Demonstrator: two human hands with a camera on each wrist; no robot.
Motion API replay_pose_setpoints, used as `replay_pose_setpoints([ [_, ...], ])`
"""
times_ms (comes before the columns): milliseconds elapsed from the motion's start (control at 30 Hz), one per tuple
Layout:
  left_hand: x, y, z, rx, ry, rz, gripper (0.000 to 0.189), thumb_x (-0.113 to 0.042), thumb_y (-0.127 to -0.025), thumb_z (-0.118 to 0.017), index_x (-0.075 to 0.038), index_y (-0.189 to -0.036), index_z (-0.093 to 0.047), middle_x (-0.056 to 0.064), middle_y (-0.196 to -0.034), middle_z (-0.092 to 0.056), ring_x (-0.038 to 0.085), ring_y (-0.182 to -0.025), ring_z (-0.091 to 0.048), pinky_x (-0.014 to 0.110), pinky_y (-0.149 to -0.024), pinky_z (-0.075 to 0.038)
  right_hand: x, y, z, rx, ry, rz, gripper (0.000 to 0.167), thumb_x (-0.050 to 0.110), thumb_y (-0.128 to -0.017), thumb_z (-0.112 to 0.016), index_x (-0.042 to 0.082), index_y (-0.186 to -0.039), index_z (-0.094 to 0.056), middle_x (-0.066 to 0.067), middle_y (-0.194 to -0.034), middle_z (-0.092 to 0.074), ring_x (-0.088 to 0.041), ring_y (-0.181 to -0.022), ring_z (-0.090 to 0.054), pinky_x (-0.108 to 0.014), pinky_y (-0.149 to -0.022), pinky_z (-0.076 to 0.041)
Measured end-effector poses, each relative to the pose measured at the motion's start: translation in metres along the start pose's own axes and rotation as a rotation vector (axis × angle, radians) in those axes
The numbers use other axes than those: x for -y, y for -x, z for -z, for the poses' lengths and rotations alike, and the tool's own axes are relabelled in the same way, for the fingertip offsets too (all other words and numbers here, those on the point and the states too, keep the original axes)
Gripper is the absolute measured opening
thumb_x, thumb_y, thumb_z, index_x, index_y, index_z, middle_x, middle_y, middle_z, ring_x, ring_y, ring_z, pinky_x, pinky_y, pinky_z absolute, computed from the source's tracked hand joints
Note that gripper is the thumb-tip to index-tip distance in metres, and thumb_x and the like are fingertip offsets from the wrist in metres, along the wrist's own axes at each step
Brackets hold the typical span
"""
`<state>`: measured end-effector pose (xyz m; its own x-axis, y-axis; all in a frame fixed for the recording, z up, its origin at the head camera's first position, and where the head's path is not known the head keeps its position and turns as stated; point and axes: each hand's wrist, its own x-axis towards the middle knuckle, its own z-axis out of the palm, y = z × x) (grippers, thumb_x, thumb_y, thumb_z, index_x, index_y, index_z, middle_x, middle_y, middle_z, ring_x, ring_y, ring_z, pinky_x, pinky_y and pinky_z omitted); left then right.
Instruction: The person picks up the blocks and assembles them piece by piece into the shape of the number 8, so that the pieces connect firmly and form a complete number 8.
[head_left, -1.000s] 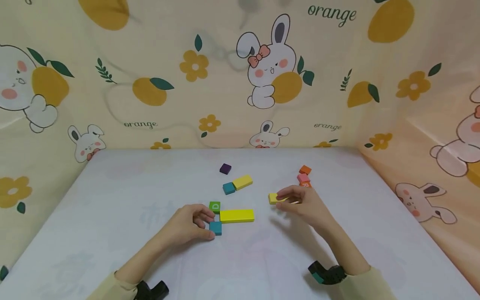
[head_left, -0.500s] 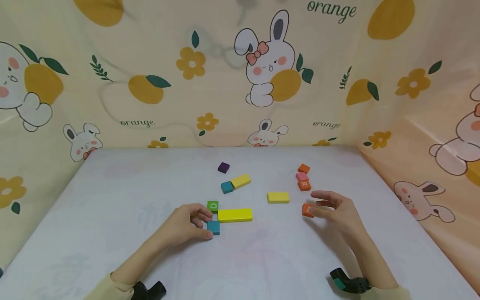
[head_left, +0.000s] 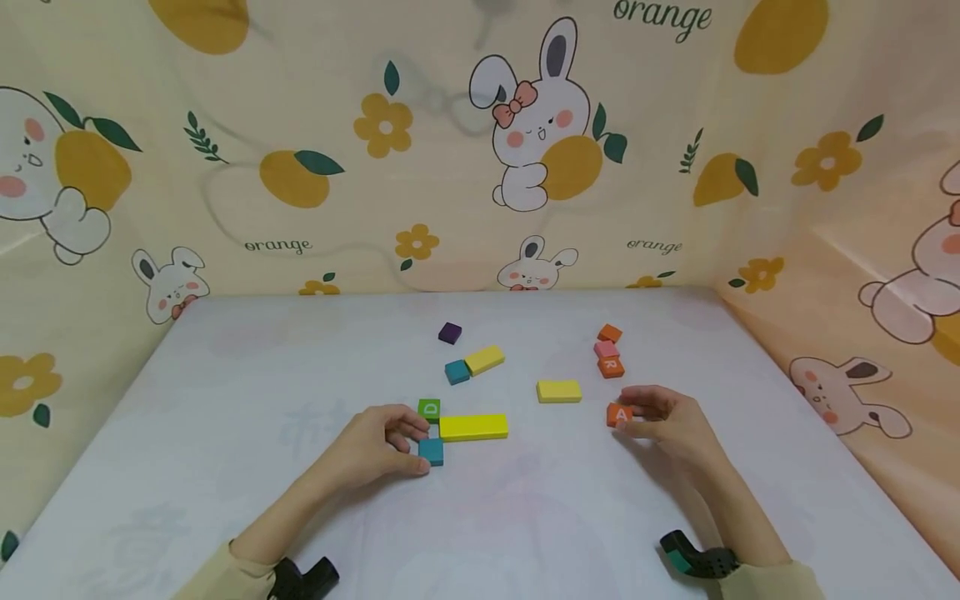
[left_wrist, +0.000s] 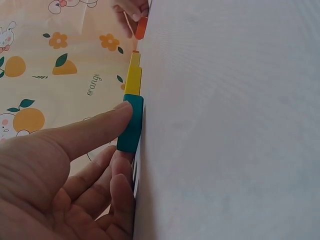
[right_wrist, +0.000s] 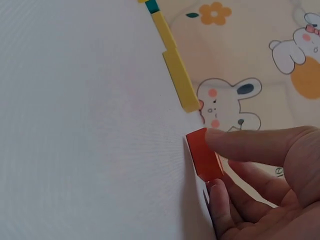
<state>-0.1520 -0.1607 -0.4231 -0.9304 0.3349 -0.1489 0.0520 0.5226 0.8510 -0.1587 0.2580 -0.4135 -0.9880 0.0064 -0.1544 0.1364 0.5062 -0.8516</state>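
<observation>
My left hand (head_left: 382,443) pinches a teal block (head_left: 431,452), with the thumb on its near edge; the left wrist view shows that thumb pressed on the teal block (left_wrist: 131,122). Just beyond it lies a green block (head_left: 429,409) lettered D, beside the curled fingertips. A long yellow block (head_left: 474,427) lies to the right of these two. On the right, my right hand (head_left: 667,425) pinches an orange block (head_left: 618,414) showing the letter A. Thumb and fingers are on either side of the orange block (right_wrist: 204,155) in the right wrist view.
A shorter yellow block (head_left: 558,391) lies between the hands. Behind the right hand, an orange R block (head_left: 611,367), a pink block (head_left: 607,349) and another orange block (head_left: 610,332) form a line. Farther back are a teal block (head_left: 457,372), a yellow block (head_left: 485,360) and a purple block (head_left: 450,332).
My right hand has left the shorter yellow block and moved right to the orange block, which has turned so its A shows. The left hand stays at the teal block.
</observation>
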Motion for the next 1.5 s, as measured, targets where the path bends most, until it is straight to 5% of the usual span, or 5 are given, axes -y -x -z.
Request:
replay_pose_setpoints([
  [333, 0.0017, -0.0006, -0.0012, 0.004, -0.015, 0.007, 0.045, -0.024, -0.072, -0.09, -0.011, -0.109, -0.068, -0.005, -0.096, -0.068, 0.018, -0.081, -0.058, 0.033, -0.075, -0.049, -0.0034, -0.0001, -0.0014, -0.018, 0.011, -0.024, 0.052, 0.011, -0.081, -0.081, 0.001, -0.128, -0.06, -0.015, -0.114, -0.065, -0.028, -0.1, -0.055, -0.029, -0.063, -0.048],
  [1500, 0.0008, -0.0028, -0.0031, 0.004, -0.013, 0.023, 0.047, -0.025, -0.071, -0.09, -0.011, -0.11, -0.067, -0.005, -0.096, -0.068, 0.019, -0.08, -0.057, 0.034, -0.074, -0.048, -0.006, 0.0, 0.0022, -0.033, 0.009, -0.013, 0.048, 0.01, -0.08, -0.083, 0.0, -0.123, -0.062, -0.012, -0.11, -0.065, -0.026, -0.099, -0.056, -0.026, -0.068, -0.049],
])
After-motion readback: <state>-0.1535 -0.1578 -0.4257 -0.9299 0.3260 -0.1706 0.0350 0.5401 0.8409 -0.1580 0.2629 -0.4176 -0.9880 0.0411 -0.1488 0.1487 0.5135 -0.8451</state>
